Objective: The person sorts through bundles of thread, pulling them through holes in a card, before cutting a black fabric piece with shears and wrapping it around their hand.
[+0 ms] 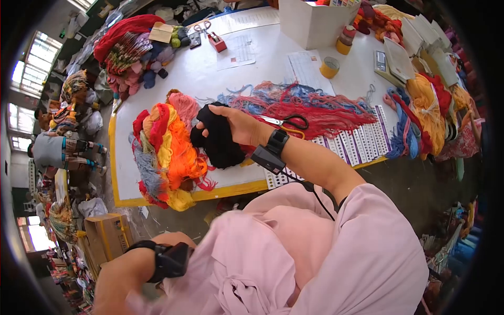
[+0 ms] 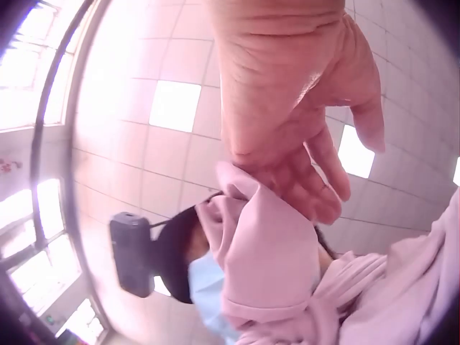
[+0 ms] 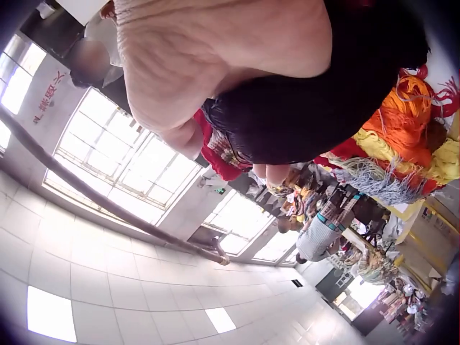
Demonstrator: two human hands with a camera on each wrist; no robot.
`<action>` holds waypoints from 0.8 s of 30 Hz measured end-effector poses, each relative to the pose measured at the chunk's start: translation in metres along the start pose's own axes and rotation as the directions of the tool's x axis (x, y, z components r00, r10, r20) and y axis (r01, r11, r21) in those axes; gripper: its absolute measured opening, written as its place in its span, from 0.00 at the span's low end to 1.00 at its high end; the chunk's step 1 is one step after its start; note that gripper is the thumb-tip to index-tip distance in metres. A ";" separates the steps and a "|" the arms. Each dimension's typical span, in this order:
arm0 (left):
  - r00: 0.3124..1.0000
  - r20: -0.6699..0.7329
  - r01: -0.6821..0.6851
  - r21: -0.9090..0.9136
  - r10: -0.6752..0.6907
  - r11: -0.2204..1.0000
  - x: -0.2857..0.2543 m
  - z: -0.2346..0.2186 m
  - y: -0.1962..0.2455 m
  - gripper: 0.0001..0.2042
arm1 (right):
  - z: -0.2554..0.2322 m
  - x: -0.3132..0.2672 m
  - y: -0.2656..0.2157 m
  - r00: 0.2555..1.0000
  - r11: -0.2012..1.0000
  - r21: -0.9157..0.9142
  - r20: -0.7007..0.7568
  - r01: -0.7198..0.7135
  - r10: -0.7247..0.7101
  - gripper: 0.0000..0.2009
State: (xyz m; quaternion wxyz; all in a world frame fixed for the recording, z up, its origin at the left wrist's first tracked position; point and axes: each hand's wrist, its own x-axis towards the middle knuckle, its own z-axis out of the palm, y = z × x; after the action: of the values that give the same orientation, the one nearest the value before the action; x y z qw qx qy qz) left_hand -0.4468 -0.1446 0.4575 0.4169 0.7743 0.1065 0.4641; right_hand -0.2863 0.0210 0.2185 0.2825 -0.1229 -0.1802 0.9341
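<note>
My right hand (image 1: 227, 125) grips a bundle of black yarn (image 1: 219, 143) just above the white table (image 1: 199, 73), next to a heap of orange, yellow and red yarn (image 1: 170, 152). In the right wrist view the black yarn (image 3: 323, 100) sits against the palm, with fingers curled round it. My left hand (image 1: 107, 294) hangs low at the bottom left, off the table and blurred. From the left wrist, the left hand (image 2: 327, 180) shows relaxed fingers holding nothing, close to a pink sleeve (image 2: 266, 266).
Orange-handled scissors (image 1: 290, 124) lie on loose red and blue strands (image 1: 310, 107). Yellow tape rolls (image 1: 329, 67), a white box (image 1: 315, 21) and more yarn piles (image 1: 131, 44) fill the table's far side. A cardboard box (image 1: 107, 236) stands on the floor. A person (image 1: 52, 151) is at the left.
</note>
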 end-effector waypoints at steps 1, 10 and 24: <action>0.996 0.090 -0.010 -0.024 0.012 1.000 0.001 0.003 -0.004 0.07 | 0.000 -0.003 -0.003 1.000 1.000 -0.022 -0.008 0.004 -0.004 0.17; 0.853 -0.167 0.519 0.382 -0.495 0.765 -0.025 0.029 -0.085 0.06 | -0.007 -0.003 -0.008 0.993 0.999 -0.047 0.114 -0.014 0.019 0.27; 0.439 -0.557 0.640 -0.357 -0.705 0.680 -0.119 0.001 -0.224 0.23 | 0.010 -0.001 0.016 0.974 0.436 -0.878 0.123 0.196 -0.190 0.31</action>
State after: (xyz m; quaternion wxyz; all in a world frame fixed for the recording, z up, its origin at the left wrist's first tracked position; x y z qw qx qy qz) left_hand -0.4617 -0.0702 0.2156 0.5359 0.4317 0.5222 0.5037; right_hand -0.2965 0.0050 0.2210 0.2816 -0.2273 -0.6520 0.6663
